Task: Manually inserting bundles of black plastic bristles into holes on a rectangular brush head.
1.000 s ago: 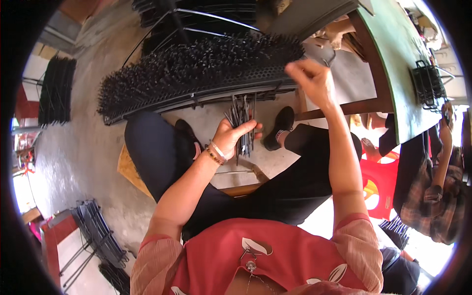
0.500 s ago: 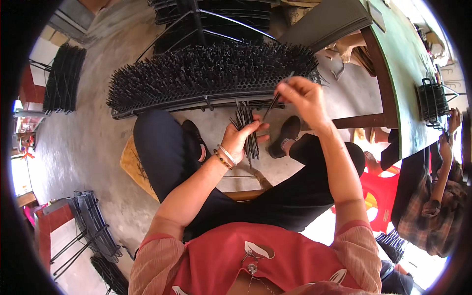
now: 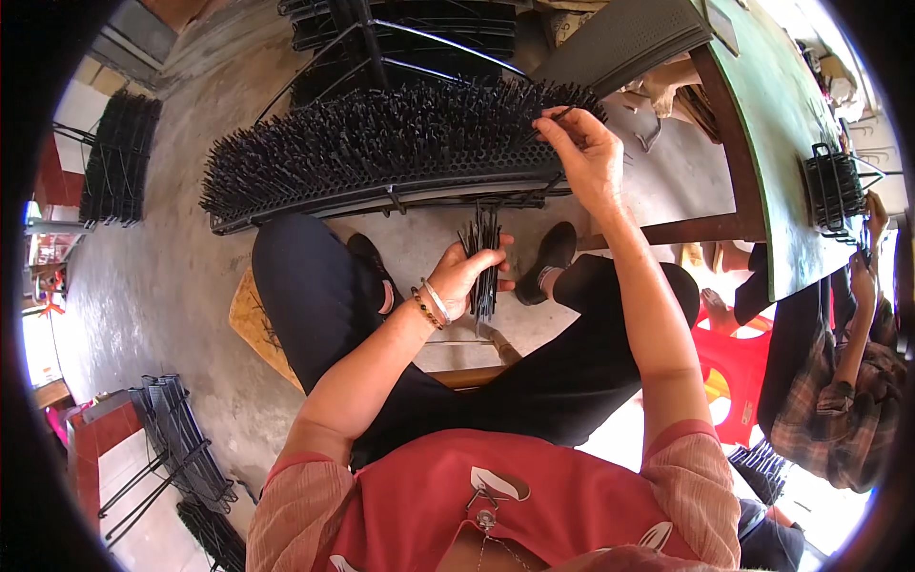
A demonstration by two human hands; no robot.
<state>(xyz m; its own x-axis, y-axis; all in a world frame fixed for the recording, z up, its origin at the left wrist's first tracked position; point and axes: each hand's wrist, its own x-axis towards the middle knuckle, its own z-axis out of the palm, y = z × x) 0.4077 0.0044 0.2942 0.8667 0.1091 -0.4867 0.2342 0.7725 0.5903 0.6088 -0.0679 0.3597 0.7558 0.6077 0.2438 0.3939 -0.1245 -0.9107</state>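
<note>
Rod bundle point(image 3: 485, 234) in left hand point(image 3: 456, 274)

From where I stand, a long black tray point(image 3: 477, 166), its top punched with holes, bears a dense thicket of black rods point(image 3: 372, 129), mostly upright, some leaning; bare holes show along its near side. To the right, a green desk point(image 3: 777, 143) carries black wire frames point(image 3: 827, 195) near its edge. Black shoes point(image 3: 553, 267) rest on the grey floor point(image 3: 181, 315)
</note>
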